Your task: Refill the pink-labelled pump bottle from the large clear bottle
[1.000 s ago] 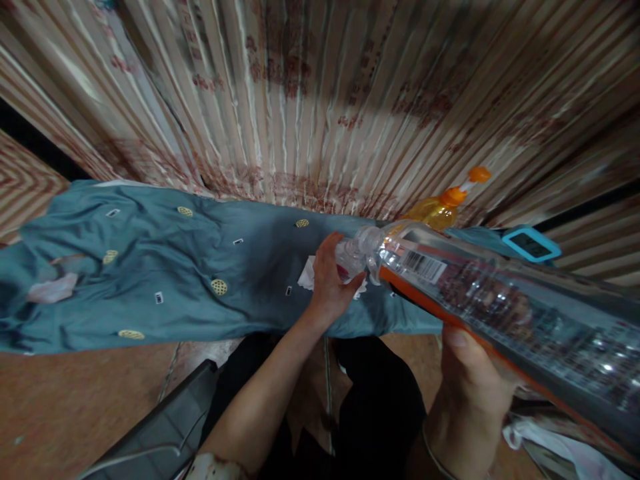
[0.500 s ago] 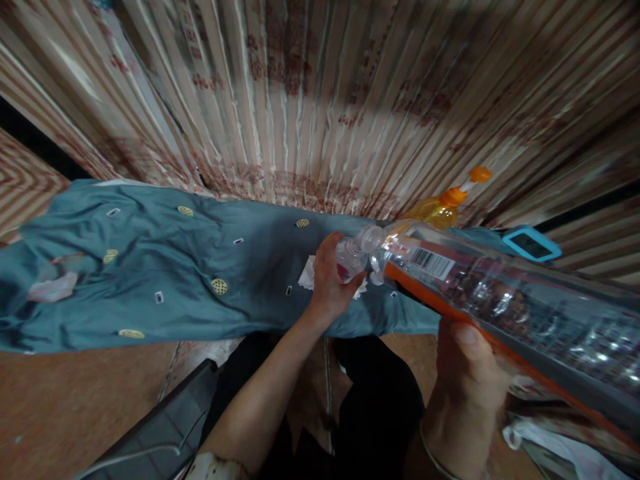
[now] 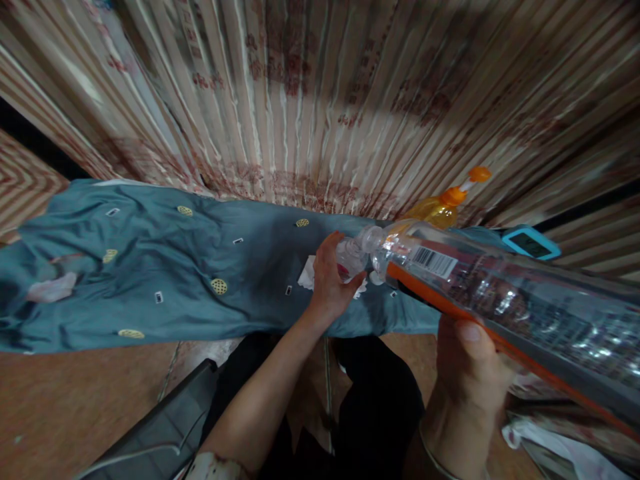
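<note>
My right hand [image 3: 473, 363] is closed round a large clear plastic bottle [image 3: 500, 300] with an orange and black label. The bottle is tilted, its mouth pointing left and low. My left hand [image 3: 333, 280] wraps round a small clear bottle [image 3: 351, 259], with the big bottle's neck right at its top; whether the two touch I cannot tell. Under the small bottle lies a crumpled white tissue [image 3: 307, 273]. A small white cap [image 3: 375, 278] sits on the cloth just below the big bottle's neck.
A teal patterned cloth [image 3: 190, 267] covers the narrow surface. Behind the big bottle stand a yellow bottle with an orange pump top [image 3: 453, 196] and a blue-framed digital device [image 3: 531, 242]. A pleated curtain [image 3: 300, 100] hangs along the back. A grey object [image 3: 165, 413] is at lower left.
The big bottle's tilt shifts very slightly, with its far end a little lower on the right. My left hand and the small bottle stay in place.
</note>
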`<state>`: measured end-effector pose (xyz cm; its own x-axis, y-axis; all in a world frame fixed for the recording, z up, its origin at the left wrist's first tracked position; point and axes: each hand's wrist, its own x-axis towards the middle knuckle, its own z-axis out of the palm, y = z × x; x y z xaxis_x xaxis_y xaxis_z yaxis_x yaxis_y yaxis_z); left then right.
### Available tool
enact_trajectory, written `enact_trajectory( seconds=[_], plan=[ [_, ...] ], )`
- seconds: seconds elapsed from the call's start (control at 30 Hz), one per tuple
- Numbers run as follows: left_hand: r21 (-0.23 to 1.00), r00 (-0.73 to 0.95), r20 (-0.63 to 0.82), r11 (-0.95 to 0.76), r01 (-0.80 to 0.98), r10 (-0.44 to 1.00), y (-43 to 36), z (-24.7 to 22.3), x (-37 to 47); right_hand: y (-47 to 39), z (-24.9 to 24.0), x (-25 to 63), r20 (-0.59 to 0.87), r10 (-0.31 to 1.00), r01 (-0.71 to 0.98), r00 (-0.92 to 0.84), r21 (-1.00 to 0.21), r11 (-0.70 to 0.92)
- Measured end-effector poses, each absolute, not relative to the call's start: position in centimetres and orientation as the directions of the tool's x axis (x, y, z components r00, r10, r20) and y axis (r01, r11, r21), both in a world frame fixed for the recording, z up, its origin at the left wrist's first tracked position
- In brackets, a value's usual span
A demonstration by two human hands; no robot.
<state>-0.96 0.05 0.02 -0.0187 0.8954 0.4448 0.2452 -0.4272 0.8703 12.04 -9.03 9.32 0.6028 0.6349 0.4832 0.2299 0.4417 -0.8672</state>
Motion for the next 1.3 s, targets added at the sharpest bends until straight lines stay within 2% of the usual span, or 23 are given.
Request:
enact_trajectory(
  seconds=[0.37,0.6,0.93,1.17,1.3],
  plan=[
    [0.86,-0.023,0.466,-0.446,0.247,0.885,0.2,-0.1,-0.9,-9.3,8.6,12.6,0.471,0.657,0.201,0.589,-0.873,0.445],
    [0.872,-0.022,0.447,-0.43,0.235,0.894,0.1,0.2,-1.0,-10.1,7.2,13.8,0.49,0.624,0.356,0.609,-0.872,0.337],
    [0.862,-0.023,0.465,-0.447,0.238,0.885,0.2,0.1,-1.0,-10.2,7.4,13.6,0.467,0.637,0.306,0.614,-0.884,0.353],
    [0.879,-0.013,0.434,-0.42,0.225,0.901,0.1,0.3,-1.1,-10.3,6.6,14.2,0.499,0.651,0.321,0.572,-0.866,0.383],
    [0.872,-0.019,0.447,-0.431,0.232,0.895,0.1,0.2,-1.0,-10.5,6.4,14.7,0.504,0.647,0.369,0.572,-0.863,0.346]
  ],
)
